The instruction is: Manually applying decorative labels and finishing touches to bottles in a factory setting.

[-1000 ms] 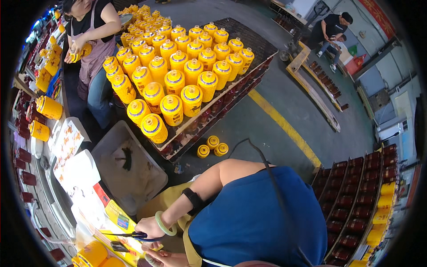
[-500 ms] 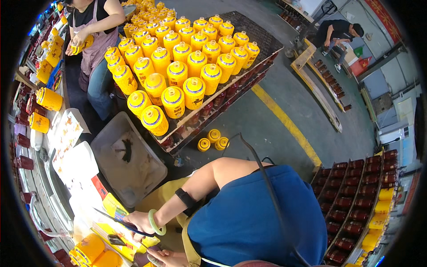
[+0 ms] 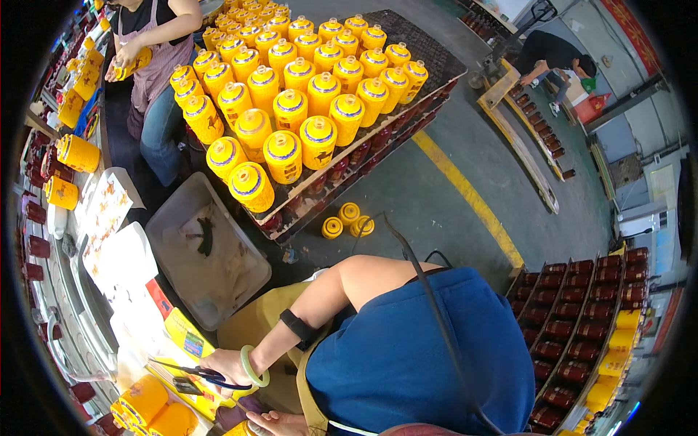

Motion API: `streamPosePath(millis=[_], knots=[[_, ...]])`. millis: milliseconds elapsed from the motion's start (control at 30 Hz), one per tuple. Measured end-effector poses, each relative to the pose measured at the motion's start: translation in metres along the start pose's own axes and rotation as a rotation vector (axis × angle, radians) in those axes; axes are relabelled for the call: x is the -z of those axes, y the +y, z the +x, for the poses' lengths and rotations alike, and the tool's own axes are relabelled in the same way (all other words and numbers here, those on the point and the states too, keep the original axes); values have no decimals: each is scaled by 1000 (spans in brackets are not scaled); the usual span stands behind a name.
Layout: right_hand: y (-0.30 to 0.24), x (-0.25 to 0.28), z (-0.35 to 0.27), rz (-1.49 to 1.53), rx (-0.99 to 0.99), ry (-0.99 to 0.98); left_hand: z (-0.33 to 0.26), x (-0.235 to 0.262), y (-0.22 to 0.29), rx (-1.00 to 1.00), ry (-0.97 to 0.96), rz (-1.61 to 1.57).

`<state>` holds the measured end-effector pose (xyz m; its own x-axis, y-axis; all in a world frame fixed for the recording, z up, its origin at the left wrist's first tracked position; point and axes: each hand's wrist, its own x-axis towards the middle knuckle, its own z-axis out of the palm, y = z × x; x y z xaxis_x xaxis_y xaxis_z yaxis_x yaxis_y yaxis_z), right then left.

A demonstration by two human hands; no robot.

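My right hand [image 3: 227, 365], with a pale green bangle at its wrist, is closed round dark-handled scissors [image 3: 198, 372]. Their blades reach left over yellow printed card or packaging [image 3: 182, 333]. A small dark object [image 3: 186, 385] lies beside the blades. My left hand [image 3: 280, 423] is low at the bottom edge, its fingers bent near a yellow thing [image 3: 240, 430] that the frame cuts off. Whatever its fingers hold is hidden. Something purple [image 3: 231, 416] lies between the two hands. Yellow bottles [image 3: 142, 398] stand close by at the lower left.
A grey plastic bin [image 3: 251, 280] with scraps inside sits beside the bench. Beyond it, a pallet [image 3: 291, 196] carries many yellow bottles [image 3: 282, 151]. Three more [image 3: 349, 213] stand on the floor. A co-worker [image 3: 156, 80] handles a yellow bottle; another person [image 3: 552, 58] bends near a pallet truck [image 3: 509, 138].
My right hand has shifted slightly, and the scissors' blades now lie lower in the picture. The far person by the pallet truck has bent further down.
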<state>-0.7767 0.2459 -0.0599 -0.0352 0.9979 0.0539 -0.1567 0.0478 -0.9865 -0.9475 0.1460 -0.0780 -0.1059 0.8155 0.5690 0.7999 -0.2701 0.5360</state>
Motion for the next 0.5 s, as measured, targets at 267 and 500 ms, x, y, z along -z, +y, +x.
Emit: streamPosePath(millis=[267,500], knots=[[26,-16,10,-132,39,48,-6,13,-26,-64,-31,-117],[39,-29,18,-234,-27,51,-5,20,-12,148,-63,35]])
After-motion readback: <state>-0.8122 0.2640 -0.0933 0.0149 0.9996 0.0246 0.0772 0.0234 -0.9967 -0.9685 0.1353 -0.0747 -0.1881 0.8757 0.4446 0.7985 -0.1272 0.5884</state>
